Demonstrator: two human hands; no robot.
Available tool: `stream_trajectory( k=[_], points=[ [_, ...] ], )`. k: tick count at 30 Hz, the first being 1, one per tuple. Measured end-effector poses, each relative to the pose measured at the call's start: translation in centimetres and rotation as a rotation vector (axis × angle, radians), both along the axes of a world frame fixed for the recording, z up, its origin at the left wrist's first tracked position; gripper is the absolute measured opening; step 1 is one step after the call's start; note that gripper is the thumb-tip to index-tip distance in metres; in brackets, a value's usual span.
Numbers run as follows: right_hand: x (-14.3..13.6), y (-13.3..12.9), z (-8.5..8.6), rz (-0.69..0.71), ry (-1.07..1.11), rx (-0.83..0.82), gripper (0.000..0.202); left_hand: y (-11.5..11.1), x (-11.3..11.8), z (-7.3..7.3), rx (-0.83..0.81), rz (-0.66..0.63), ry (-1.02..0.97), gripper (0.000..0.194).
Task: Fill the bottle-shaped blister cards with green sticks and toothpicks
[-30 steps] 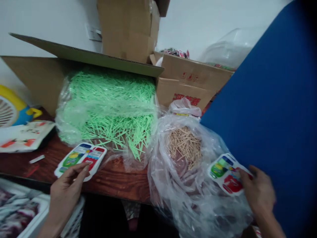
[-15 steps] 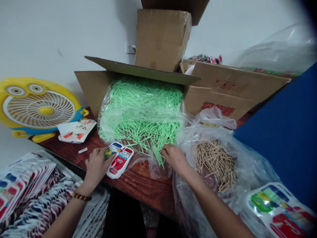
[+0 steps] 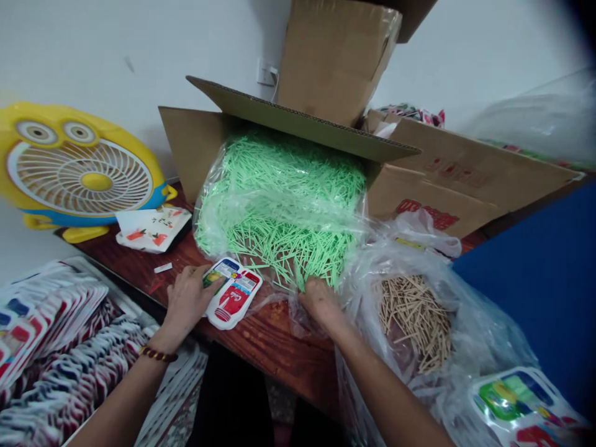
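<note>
A white-edged packet printed with a red Cola bottle and a blue-and-green bottle [image 3: 238, 297] lies on the dark wooden table. My left hand [image 3: 187, 302] is closed on its left edge, thumb on top. A loose heap of thin green sticks [image 3: 293, 177] spills from a clear plastic bag in an open cardboard box [image 3: 302, 121]. At the front edge of this heap, my right hand [image 3: 320, 302] has its fingers curled and pressed together on some sticks. Its fingertips are partly hidden.
Right of the heap, a clear bag holds brown sticks [image 3: 414, 320], with another printed packet [image 3: 516, 397] near it. Stacked printed packets [image 3: 51, 366] fill the lower left. A yellow fan [image 3: 93, 180] and a tissue pack [image 3: 153, 230] stand at left; a blue panel [image 3: 521, 279] rises at right.
My view has shifted, so the scene sits further right. My right hand has moved in against the green sticks, its fingers curling more. The left hand keeps its hold on the packet.
</note>
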State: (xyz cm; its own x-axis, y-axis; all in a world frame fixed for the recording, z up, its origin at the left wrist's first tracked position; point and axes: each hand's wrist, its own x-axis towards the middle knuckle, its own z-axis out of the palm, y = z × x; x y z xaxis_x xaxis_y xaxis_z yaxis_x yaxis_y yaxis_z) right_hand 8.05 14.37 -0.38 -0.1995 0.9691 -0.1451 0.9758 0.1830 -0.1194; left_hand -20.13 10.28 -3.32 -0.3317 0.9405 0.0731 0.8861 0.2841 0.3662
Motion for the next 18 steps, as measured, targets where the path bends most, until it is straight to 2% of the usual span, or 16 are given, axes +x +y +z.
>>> stream_trajectory(
  k=[5,9,14,18],
  points=[
    [-0.7,0.1,-0.5,-0.009,0.026,-0.016,0.024,-0.3,0.7,0.7,0.078,-0.006,0.082,0.043],
    [-0.2,-0.1,-1.1,-0.044,0.118,-0.029,0.028,0.3,0.6,1.2,0.055,0.008,0.006,0.04],
    [1.9,1.6,-2.1,-0.112,0.351,-0.126,0.025,1.4,-0.2,1.5,0.023,0.039,-0.077,0.026],
    [3.5,2.7,-2.3,-0.159,0.638,-0.159,0.015,1.7,-0.9,1.7,-0.002,0.047,-0.191,0.019]
  ],
)
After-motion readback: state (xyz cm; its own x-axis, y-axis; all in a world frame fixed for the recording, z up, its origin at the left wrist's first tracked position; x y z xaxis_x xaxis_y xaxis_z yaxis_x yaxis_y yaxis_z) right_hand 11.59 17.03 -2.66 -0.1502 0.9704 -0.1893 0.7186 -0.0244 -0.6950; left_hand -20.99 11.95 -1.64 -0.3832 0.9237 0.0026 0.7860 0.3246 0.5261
